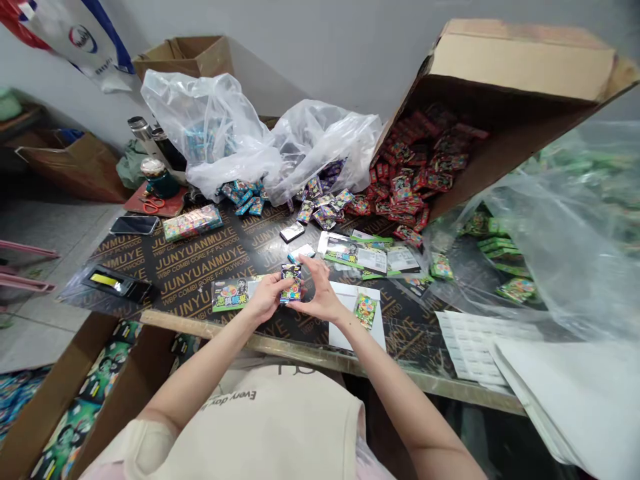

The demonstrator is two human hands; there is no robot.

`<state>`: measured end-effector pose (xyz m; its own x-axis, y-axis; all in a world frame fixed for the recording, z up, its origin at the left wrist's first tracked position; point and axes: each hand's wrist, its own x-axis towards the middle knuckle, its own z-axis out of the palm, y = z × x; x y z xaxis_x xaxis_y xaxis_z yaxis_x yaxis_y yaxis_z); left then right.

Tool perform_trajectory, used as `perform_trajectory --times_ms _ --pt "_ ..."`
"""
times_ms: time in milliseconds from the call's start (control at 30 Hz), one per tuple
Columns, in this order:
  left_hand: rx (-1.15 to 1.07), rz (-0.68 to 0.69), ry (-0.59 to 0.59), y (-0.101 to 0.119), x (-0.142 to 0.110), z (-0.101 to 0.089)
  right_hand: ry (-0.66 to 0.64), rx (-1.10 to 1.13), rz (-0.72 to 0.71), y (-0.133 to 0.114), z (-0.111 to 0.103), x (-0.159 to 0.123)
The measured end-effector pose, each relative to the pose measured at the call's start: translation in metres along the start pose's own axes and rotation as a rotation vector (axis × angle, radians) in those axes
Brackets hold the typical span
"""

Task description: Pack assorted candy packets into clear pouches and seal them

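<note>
Both hands meet over the near edge of the dark plywood table (pixel 200 260). My left hand (pixel 264 298) and my right hand (pixel 320 293) pinch a small colourful purple packet (pixel 291 283) between their fingertips and hold it upright. A green printed card (pixel 230 294) lies just left of my left hand. Beside my right wrist, a green packet (pixel 365 310) rests on a white sheet (pixel 356 320). More printed cards (pixel 367 258) lie just beyond the hands.
A tipped cardboard box (pixel 505 80) spills red packets (pixel 400 193) at back right. Clear plastic bags (pixel 235 133) hold blue and purple packets. A phone (pixel 134 225), scissors (pixel 150 203), flasks, sticker sheets (pixel 470 343) and a floor box of printed cards (pixel 75 413) surround the table.
</note>
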<state>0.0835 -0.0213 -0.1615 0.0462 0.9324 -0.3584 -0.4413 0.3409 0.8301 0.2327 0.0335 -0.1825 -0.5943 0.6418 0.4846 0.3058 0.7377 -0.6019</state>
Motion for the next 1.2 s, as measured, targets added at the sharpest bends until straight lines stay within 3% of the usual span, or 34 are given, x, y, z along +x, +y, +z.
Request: perform_trajectory --times_ms 100,233,300,367,533,700,767,900,1000,1100,1200 --pt "0.239 0.121 0.026 0.0 -0.003 -0.016 0.034 -0.006 -0.026 0.002 -0.002 -0.01" --pt "1.069 0.432 0.124 0.002 -0.001 -0.061 0.089 -0.146 0.004 0.013 -0.005 -0.022" --pt "1.456 0.438 0.055 0.0 -0.001 -0.08 0.06 -0.208 0.013 0.021 -0.003 -0.026" --pt "1.653 0.408 -0.013 -0.003 -0.004 -0.089 0.001 -0.252 0.012 0.026 0.003 -0.03" --pt "1.652 0.546 -0.063 -0.007 -0.013 -0.082 -0.131 -0.281 0.019 0.02 0.014 -0.031" --pt "1.602 0.625 -0.13 -0.004 -0.016 -0.074 -0.285 -0.153 -0.066 0.015 0.011 -0.025" --pt "1.576 0.63 -0.098 -0.004 -0.015 -0.073 -0.218 -0.13 -0.029 0.014 0.012 -0.025" --pt "1.522 0.613 0.02 -0.005 -0.011 -0.072 0.063 -0.078 0.182 0.004 0.022 -0.032" --pt "1.533 0.586 0.01 -0.008 -0.007 -0.071 -0.011 -0.008 0.163 0.001 0.027 -0.035" --pt "1.625 0.515 -0.035 -0.008 -0.001 -0.07 0.099 -0.122 0.258 0.031 0.012 -0.022" --pt "1.814 0.393 -0.17 -0.005 0.005 -0.066 0.265 -0.356 0.484 0.092 -0.027 0.004"
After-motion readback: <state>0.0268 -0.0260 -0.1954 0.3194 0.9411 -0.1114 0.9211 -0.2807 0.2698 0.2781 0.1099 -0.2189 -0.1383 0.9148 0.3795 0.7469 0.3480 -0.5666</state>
